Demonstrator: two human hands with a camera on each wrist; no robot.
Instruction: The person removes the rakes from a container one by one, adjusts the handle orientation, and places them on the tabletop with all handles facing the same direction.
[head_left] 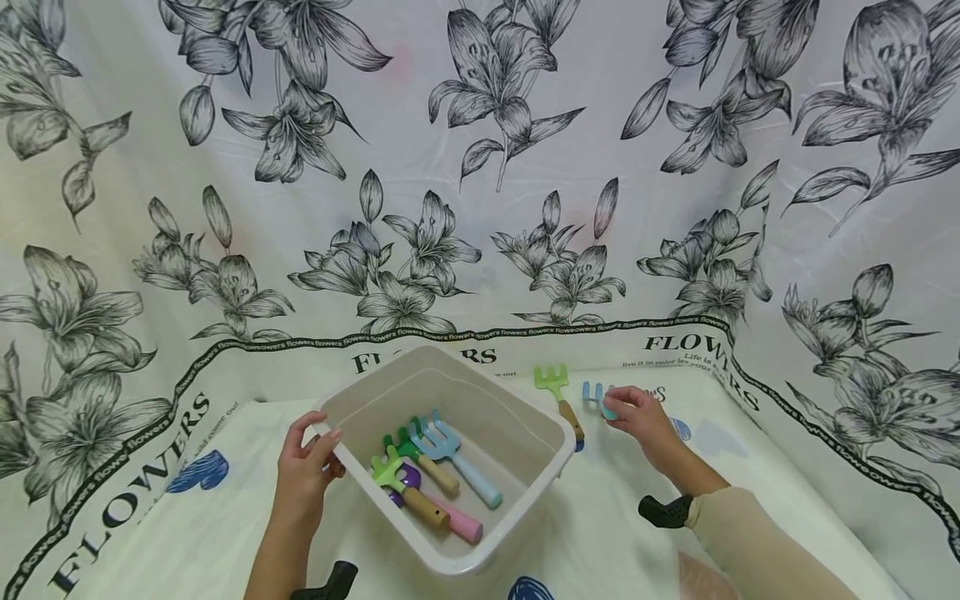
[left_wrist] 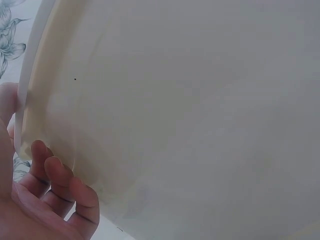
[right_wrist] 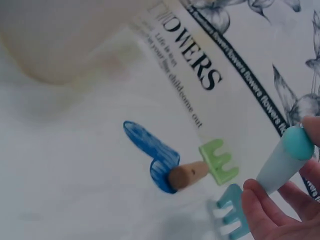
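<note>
A beige plastic bin is gripped at its left rim by my left hand. In the left wrist view, the fingers of that hand lie along the bin's outer wall. Right of the bin, my right hand pinches a light blue toy garden fork by its handle. The right wrist view shows this handle between thumb and fingers, the prongs pointing down near the cloth. Close by lies a lime green toy fork with a wooden handle.
Inside the bin are a blue fork, a lime green fork, a dark green fork, a pink handle and something purple. Flower-printed cloth covers the table and hangs behind it.
</note>
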